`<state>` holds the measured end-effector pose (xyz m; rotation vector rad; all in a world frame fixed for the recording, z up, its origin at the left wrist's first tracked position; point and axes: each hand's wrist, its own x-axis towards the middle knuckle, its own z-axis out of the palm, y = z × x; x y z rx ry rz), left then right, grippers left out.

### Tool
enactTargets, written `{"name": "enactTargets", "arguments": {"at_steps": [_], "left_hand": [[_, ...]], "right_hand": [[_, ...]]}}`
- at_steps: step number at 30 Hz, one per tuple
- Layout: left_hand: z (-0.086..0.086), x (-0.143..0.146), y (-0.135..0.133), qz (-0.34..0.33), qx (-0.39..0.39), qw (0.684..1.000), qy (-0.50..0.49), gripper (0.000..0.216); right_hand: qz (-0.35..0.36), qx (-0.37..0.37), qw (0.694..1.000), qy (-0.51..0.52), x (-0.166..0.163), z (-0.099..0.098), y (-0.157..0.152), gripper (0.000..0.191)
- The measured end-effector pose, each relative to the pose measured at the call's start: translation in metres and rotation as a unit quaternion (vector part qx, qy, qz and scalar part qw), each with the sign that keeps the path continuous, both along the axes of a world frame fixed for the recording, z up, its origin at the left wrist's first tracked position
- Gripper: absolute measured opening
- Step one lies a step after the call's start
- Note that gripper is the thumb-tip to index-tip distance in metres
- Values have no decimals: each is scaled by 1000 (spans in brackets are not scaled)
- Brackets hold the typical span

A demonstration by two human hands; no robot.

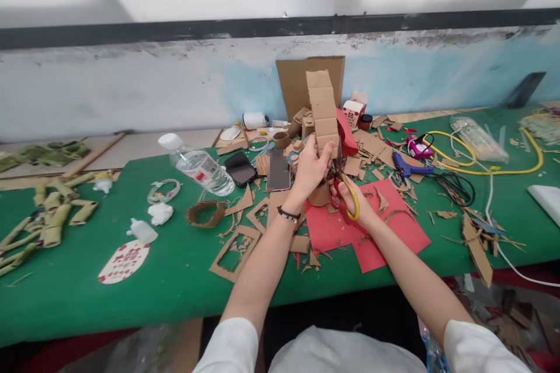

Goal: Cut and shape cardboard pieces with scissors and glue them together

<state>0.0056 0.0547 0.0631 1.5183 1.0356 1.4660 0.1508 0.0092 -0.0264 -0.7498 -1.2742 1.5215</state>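
My left hand [308,170] is closed around the lower end of a long folded cardboard strip [322,109] that stands upright above the table. My right hand [352,201] grips yellow-handled scissors [349,191], whose blades reach to the strip's bottom edge near my left fingers. A black band sits on my left wrist. Beneath both hands lie red paper sheets [385,227] on the green table [175,262].
Cardboard scraps and cut-out frames [234,247] litter the table. A plastic water bottle [199,168] and dark phone [240,169] lie at left, a blue glue gun [406,168] and yellow cable [494,172] at right. Green bamboo pieces [48,215] fill the far left.
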Motion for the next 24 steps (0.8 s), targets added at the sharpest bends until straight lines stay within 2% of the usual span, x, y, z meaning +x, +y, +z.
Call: {"name": "enactTargets", "arguments": {"at_steps": [4,12,17,24], "left_hand": [[1,-3,-4,15,-7,999,-28,64],[-8,0,-7,-5,-16,1000,-19,71],[-9,2,-10,23,-13,1000,-16,77],[-13,2,-10,21,-13,999,-26,71]], "right_hand": [[-16,3,1000,-6,0,-1,-1,66],[-27,7,999,-19,2,-9,-2,66],[-26,-4,1000,-11,1,-4,-5,66],[-41,-11,999,-27,2,7,-10,69]]}}
